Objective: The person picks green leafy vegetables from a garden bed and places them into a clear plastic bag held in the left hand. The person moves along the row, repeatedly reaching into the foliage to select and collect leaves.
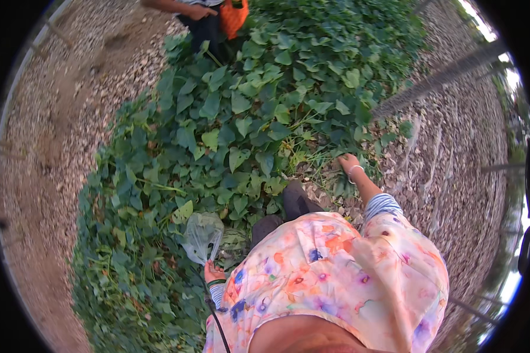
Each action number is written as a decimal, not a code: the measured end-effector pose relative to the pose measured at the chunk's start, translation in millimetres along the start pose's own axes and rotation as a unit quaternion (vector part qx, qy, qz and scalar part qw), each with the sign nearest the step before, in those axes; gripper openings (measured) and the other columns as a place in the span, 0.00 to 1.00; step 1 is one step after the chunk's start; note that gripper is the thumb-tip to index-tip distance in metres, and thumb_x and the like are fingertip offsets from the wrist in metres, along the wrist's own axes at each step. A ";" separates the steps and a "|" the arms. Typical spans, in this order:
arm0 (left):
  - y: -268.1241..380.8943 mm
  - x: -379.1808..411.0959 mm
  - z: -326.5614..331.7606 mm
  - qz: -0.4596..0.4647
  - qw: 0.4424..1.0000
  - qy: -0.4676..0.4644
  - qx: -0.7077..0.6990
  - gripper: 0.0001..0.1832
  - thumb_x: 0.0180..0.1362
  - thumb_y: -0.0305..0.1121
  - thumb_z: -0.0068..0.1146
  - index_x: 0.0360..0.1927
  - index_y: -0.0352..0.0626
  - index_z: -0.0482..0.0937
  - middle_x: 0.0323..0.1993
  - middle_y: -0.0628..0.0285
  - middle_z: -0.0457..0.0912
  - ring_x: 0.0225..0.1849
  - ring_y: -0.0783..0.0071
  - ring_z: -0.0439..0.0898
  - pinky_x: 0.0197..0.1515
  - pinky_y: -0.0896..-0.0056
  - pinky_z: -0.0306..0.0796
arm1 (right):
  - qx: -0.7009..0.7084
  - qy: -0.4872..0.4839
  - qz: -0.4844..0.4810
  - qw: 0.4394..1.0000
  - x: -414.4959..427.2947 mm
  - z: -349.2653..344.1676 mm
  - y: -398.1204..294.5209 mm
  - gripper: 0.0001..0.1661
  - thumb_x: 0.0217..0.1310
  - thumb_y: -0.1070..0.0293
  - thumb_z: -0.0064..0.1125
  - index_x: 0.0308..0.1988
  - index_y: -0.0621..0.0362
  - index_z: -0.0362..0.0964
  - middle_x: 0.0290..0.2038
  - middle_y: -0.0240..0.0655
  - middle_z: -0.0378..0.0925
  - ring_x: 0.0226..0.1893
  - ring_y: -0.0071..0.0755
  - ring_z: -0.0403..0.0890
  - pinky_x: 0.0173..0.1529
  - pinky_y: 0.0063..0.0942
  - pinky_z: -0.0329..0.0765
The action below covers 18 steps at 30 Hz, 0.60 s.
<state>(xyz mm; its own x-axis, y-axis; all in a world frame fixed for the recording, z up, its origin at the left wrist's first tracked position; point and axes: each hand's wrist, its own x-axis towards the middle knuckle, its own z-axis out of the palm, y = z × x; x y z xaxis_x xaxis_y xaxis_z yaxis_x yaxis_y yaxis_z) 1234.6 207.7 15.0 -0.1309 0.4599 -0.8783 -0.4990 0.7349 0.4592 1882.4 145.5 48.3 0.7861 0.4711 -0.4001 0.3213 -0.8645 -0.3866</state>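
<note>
My left hand, low at my left side, grips a clear plastic bag by its gathered edge. The bag hangs beside the heart-shaped leaves of a dense bed of green vines. On the other side my right hand, with a pale bangle on the wrist, reaches down to thin green stems at the bed's right margin. Its fingertips are partly hidden, so I cannot tell whether they hold a stem.
At the far side stands another person in dark trousers, one hand in sight beside an orange bag. A slanting post rises at the right. Stony soil flanks the vines. My dark-clad legs are among the leaves.
</note>
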 end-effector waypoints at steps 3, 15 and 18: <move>-0.1 4.4 16.8 -0.003 1.000 -0.029 0.008 0.09 0.52 0.45 0.50 0.29 0.54 0.72 0.25 0.73 0.75 0.15 0.80 0.61 0.22 0.73 0.56 | -0.044 0.008 0.085 0.995 -20.5 -32.4 109.3 0.30 0.41 0.50 0.55 0.42 0.60 0.72 0.41 0.52 0.73 0.43 0.52 0.74 0.49 0.36 0.69; 13.6 66.6 -0.3 -0.029 0.996 -0.038 0.072 0.10 0.52 0.47 0.48 0.29 0.55 0.69 0.17 0.68 0.67 0.13 0.74 0.59 0.18 0.67 0.56 | -0.072 -0.037 0.181 0.980 -78.7 -17.1 171.8 0.23 0.36 0.64 0.57 0.36 0.66 0.73 0.40 0.53 0.73 0.43 0.51 0.75 0.47 0.35 0.72; 4.7 30.8 27.6 -0.010 0.995 -0.011 0.096 0.09 0.52 0.46 0.48 0.30 0.57 0.70 0.17 0.70 0.65 0.13 0.76 0.57 0.17 0.69 0.54 | -0.021 -0.028 0.157 0.987 -61.8 -18.1 184.5 0.23 0.35 0.62 0.58 0.36 0.64 0.74 0.37 0.52 0.75 0.40 0.50 0.76 0.45 0.35 0.72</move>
<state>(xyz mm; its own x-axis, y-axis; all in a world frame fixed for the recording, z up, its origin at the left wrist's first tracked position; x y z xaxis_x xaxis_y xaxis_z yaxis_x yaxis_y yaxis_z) 1251.9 239.1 -6.3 -0.1022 0.4531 -0.8856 -0.3290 0.8248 0.4599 1902.7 -46.3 16.8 0.8205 0.1865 -0.5404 0.0892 -0.9755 -0.2011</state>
